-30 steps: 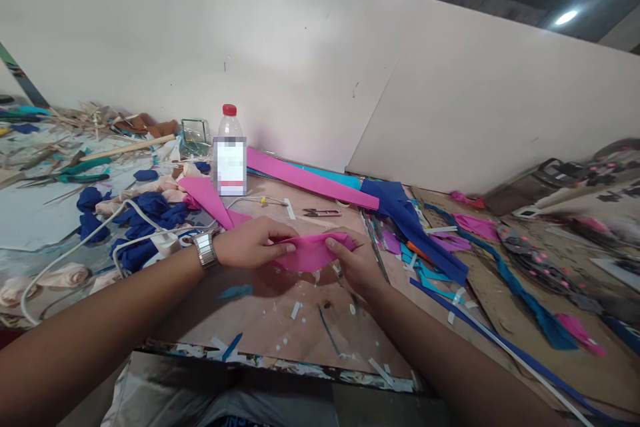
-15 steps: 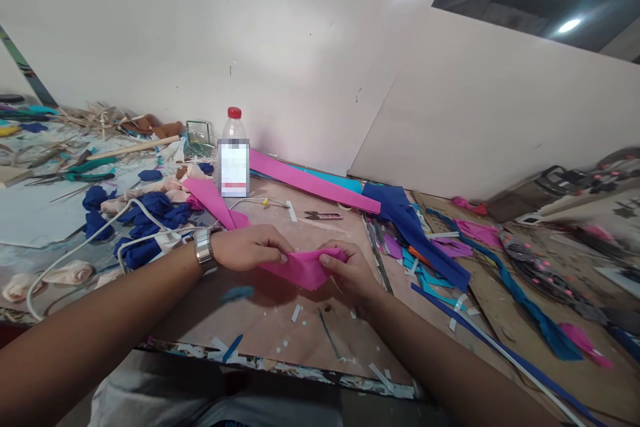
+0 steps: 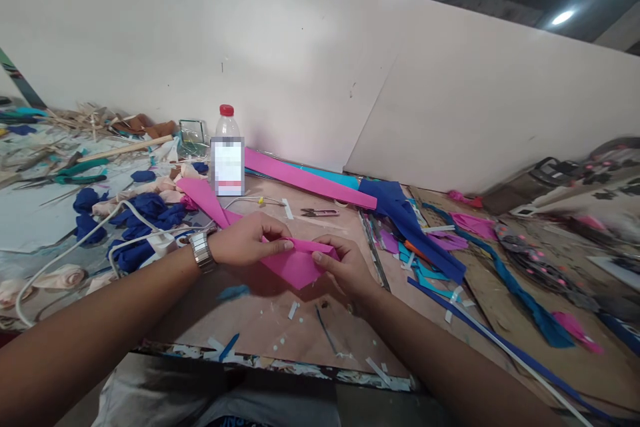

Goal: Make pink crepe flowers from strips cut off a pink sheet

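Between my two hands is a bright pink strip (image 3: 299, 268), its upper edge folded over and its lower part hanging to a point. My left hand (image 3: 250, 240), with a metal watch (image 3: 202, 251) at the wrist, pinches the strip's left part between thumb and fingers. The right end is gripped by my right hand (image 3: 347, 265), thumb in front and fingers behind. From behind my left hand, a pink length (image 3: 204, 200) runs back to the left across the table. Small thread snips (image 3: 320, 212) lie just beyond my hands.
A red-capped bottle (image 3: 227, 121) stands behind a phone (image 3: 228, 167). Pink (image 3: 310, 178) and blue strips (image 3: 415, 227) lie along the back and right. At left are rolled blue fabric pieces (image 3: 150, 212), a white cable (image 3: 65, 240) and green-handled pliers (image 3: 80, 172). Scraps dot the table (image 3: 200, 310).
My hands have turned the pink strip slightly, and its upper edge now shows a clearer fold. My left fingers have shifted along that edge. The whole view has moved a little.
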Tool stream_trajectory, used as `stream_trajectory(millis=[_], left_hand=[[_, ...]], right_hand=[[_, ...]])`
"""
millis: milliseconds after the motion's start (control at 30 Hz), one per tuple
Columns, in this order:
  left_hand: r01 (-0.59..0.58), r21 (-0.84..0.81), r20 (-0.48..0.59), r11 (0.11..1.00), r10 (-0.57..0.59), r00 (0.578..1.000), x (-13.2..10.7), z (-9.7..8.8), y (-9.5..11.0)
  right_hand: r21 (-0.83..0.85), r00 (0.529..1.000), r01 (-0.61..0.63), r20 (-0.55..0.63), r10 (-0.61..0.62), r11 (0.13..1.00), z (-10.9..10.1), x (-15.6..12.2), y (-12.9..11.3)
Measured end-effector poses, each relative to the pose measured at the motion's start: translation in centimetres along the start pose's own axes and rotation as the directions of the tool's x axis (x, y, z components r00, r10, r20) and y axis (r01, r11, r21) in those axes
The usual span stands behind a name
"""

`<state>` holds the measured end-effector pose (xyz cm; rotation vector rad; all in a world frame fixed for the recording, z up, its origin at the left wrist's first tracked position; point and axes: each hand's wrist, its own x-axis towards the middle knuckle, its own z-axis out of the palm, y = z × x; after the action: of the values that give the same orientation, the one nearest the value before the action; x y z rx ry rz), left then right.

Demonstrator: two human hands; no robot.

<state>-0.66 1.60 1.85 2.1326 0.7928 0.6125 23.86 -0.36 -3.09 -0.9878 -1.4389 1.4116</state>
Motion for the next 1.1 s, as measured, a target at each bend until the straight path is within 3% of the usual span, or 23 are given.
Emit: stream_trajectory(millis=[367,667,867,1100], left_hand=[[-0.026,0.004,0.075,1.0,0.026,0.997,-0.1,0.2,0.2],[0.027,-0.073,-0.072,0.997,-0.032,0.997,0.0,1.5,0.4],[0.079,-0.06,-0.053,0.995,-0.083,0.995,0.0,2.0,0.6],[0.076,-0.069,-0.054,0.995,-0.079,0.995,-0.1,2.0,0.1]], right_hand=[[-0.086,0.999,0.005,0.046,-0.001,0.996,0.2,-0.2,-1.3],[-0.181,0.999,0.034,-0.013,-0.037,0.983,1.1,-1.0,-1.0],[-0.232,0.999,0.046,0.035,-0.039,0.972,1.3,-1.5,-1.2],[-0.27,0.999,0.05,0.014,-0.048,0.962,1.5,-1.4,-1.0]])
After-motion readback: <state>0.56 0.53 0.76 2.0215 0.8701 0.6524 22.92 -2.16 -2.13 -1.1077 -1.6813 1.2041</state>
